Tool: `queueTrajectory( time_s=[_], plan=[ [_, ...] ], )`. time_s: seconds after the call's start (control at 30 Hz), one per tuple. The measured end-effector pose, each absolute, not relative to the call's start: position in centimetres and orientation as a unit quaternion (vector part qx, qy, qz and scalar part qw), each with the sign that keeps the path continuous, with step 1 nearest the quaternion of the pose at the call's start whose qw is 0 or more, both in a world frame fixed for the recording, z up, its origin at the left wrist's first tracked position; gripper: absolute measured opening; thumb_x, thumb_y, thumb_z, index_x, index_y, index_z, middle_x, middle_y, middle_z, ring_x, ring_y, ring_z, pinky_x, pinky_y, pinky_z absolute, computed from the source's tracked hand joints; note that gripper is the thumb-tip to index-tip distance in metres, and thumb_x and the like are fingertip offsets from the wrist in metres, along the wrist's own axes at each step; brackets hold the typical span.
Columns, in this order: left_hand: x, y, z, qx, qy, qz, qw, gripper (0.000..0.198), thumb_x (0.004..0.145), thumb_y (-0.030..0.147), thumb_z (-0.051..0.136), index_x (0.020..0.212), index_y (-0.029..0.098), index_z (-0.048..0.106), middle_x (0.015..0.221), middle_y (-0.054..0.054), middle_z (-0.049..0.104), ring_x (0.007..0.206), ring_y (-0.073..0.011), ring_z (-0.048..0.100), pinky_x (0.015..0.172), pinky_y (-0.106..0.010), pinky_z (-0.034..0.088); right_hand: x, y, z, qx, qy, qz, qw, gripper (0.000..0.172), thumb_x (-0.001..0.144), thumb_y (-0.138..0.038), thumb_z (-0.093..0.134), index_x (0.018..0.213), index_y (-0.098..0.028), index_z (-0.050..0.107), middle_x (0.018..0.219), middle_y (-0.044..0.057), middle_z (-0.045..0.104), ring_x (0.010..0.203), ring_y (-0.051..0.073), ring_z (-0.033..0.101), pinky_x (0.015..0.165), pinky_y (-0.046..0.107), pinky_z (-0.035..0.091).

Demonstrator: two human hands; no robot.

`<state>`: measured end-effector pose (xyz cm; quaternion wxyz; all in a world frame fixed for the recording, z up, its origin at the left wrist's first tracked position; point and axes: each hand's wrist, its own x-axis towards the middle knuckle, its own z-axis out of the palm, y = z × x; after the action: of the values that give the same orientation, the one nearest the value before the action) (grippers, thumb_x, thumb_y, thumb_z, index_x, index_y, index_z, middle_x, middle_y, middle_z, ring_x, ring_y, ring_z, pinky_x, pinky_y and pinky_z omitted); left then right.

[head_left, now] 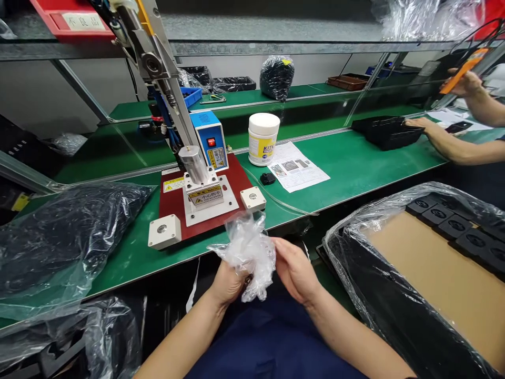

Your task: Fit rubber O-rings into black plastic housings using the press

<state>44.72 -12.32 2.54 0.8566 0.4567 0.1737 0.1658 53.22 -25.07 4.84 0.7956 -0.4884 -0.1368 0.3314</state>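
A crumpled clear plastic bag [248,251] sits between my two hands, just below the front edge of the green table [355,163]. My left hand [228,284] is closed around the bag's lower part. My right hand [294,268] touches the bag's right side, fingers curled against it. Right behind the bag stands a small press [203,195] on a red base with two white buttons.
A large bag of black parts [59,237] lies at left. At right a plastic-lined box [426,263] holds cardboard and black parts. A white jar [263,139], a paper sheet [295,167] and a small black part [267,178] lie behind. Another person's arms [453,142] work at far right.
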Motion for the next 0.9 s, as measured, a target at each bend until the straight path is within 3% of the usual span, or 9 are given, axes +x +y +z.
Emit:
queueTrajectory(
  time_s=[0.13, 0.37, 0.47, 0.6, 0.73, 0.9],
  plan=[
    [44.6, -12.0, 1.6, 0.472, 0.125, 0.157, 0.858, 0.075, 0.056, 0.045, 0.087, 0.120, 0.017, 0.061, 0.109, -0.012, 0.068, 0.102, -0.0312, 0.064, 0.092, -0.041, 0.050, 52.6, -24.5, 4.8, -0.387, -0.111, 0.495, 0.770, 0.032, 0.076, -0.041, 0.076, 0.094, -0.014, 0.072, 0.072, 0.004, 0.067, 0.062, 0.013, 0.058, 0.065, 0.027, 0.047],
    [44.2, -12.4, 1.7, 0.521, 0.090, 0.128, 0.839, 0.082, 0.054, 0.052, 0.086, 0.125, 0.023, 0.057, 0.128, -0.012, 0.060, 0.113, -0.0325, 0.059, 0.096, -0.042, 0.049, 51.3, -24.7, 2.6, -0.332, -0.045, 0.542, 0.771, 0.031, 0.064, -0.028, 0.085, 0.089, -0.016, 0.071, 0.075, 0.004, 0.069, 0.070, 0.015, 0.064, 0.070, 0.027, 0.050],
    [44.4, -12.7, 2.3, 0.532, 0.119, 0.107, 0.831, 0.075, 0.054, 0.054, 0.085, 0.118, 0.023, 0.062, 0.123, -0.011, 0.063, 0.105, -0.0326, 0.063, 0.089, -0.042, 0.053, 51.1, -24.7, 2.2, -0.327, -0.055, 0.545, 0.770, 0.033, 0.062, -0.033, 0.085, 0.085, -0.016, 0.070, 0.076, 0.005, 0.070, 0.073, 0.018, 0.066, 0.070, 0.028, 0.051],
    [44.6, -12.8, 2.6, 0.534, 0.135, 0.115, 0.827, 0.068, 0.053, 0.053, 0.085, 0.110, 0.021, 0.066, 0.110, -0.011, 0.068, 0.107, -0.0321, 0.063, 0.093, -0.041, 0.051, 51.1, -24.5, 2.2, -0.343, -0.053, 0.536, 0.769, 0.037, 0.061, -0.036, 0.085, 0.089, -0.017, 0.069, 0.081, 0.006, 0.071, 0.079, 0.020, 0.066, 0.073, 0.030, 0.051],
    [44.3, -12.5, 1.4, 0.549, 0.120, 0.122, 0.818, 0.064, 0.060, 0.052, 0.082, 0.113, 0.021, 0.064, 0.115, -0.011, 0.066, 0.101, -0.0283, 0.065, 0.091, -0.040, 0.051, 51.2, -24.5, 2.1, -0.352, -0.061, 0.520, 0.776, 0.039, 0.061, -0.037, 0.085, 0.091, -0.017, 0.069, 0.084, 0.006, 0.071, 0.080, 0.019, 0.066, 0.076, 0.030, 0.050],
    [44.0, -11.2, 0.3, 0.694, 0.103, 0.157, 0.695, 0.035, 0.067, 0.050, 0.076, 0.084, 0.019, 0.070, 0.083, -0.007, 0.070, 0.083, -0.0253, 0.066, 0.090, -0.041, 0.051, 51.6, -25.4, 1.3, -0.311, -0.024, 0.522, 0.794, 0.039, 0.061, -0.041, 0.084, 0.088, -0.018, 0.068, 0.074, 0.003, 0.067, 0.065, 0.014, 0.059, 0.060, 0.024, 0.047]
  ],
)
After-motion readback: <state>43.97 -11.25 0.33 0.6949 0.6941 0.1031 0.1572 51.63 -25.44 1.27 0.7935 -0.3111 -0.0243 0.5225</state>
